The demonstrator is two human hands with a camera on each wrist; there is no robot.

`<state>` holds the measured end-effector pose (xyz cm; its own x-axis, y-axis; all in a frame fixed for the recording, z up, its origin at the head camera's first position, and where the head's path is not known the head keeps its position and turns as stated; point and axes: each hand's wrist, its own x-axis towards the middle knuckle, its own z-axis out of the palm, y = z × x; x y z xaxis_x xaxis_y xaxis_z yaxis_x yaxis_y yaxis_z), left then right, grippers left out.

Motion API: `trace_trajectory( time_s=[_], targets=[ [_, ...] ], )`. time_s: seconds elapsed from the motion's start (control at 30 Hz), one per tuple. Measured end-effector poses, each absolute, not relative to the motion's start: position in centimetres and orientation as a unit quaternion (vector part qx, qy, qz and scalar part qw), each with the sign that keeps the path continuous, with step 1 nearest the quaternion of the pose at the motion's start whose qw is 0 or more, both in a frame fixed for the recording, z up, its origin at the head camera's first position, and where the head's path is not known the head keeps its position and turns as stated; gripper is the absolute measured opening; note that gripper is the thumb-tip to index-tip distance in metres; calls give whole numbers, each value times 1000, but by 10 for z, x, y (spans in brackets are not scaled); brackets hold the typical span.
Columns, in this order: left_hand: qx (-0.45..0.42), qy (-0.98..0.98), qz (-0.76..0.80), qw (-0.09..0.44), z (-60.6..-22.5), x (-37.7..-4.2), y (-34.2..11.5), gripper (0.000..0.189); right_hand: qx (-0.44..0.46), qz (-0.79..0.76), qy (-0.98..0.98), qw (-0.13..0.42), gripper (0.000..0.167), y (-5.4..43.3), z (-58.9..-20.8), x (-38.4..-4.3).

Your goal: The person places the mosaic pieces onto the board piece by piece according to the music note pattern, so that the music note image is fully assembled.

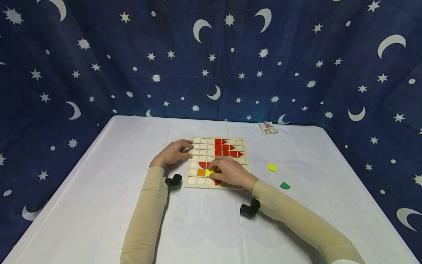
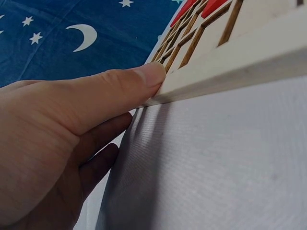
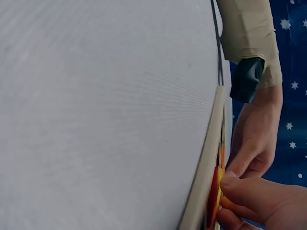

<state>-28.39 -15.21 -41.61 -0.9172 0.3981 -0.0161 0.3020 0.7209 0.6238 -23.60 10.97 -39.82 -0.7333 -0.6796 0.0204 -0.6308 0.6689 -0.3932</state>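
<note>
A square wooden grid board [image 1: 199, 146] lies on the table with red, orange and yellow pieces in its cells. My left hand [image 1: 173, 153] rests at its left edge; in the left wrist view the straight thumb [image 2: 151, 74] presses on the rim, other fingers beside it. Reaching over the lower middle of the board, my right hand [image 1: 232, 172] pinches a yellow tile [image 1: 209, 172] between thumb and fingers, next to an orange tile [image 1: 201, 172]. Red pieces [image 1: 225, 147] fill part of the upper rows. My right hand hides several cells.
Right of the board lie a loose yellow square [image 1: 271, 167] and a green quarter-round piece [image 1: 285, 185]. A small printed pattern card [image 1: 268, 128] sits near the back edge of the white-covered table [image 1: 204, 220]. Behind hangs a dark blue cloth [image 1: 178, 91] with moons and stars.
</note>
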Motion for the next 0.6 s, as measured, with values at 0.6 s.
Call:
trace_trajectory(
  time_s=[0.6],
  targets=[
    [201,925,316,70,-415,-283,-151,46,-265,-258,929,27,26,218,-379,-234]
  ],
)
